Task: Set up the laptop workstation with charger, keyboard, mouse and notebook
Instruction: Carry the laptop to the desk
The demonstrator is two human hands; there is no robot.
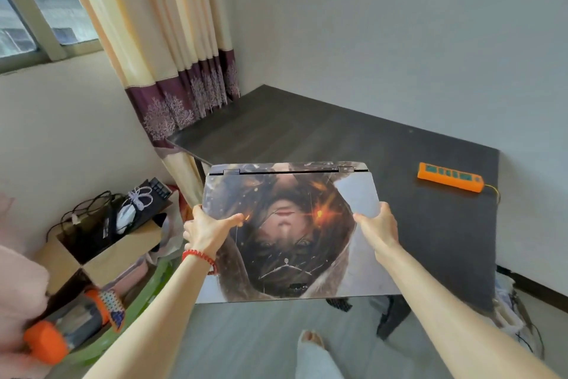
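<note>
Both hands, left hand [205, 232] and right hand [378, 226], clamp the closed laptop [295, 234] by its sides above the dark desk [307, 132]; placing step, next lower it flat beside the orange power strip [449, 177].

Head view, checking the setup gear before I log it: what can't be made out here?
- Laptop: underside and the fingers beneath, hidden by its lid.
- Box contents: tangled, too small; charger unconfirmed.
- Power strip cord: runs off the table edge; plug unseen.
- Notebook: not visible.
</note>
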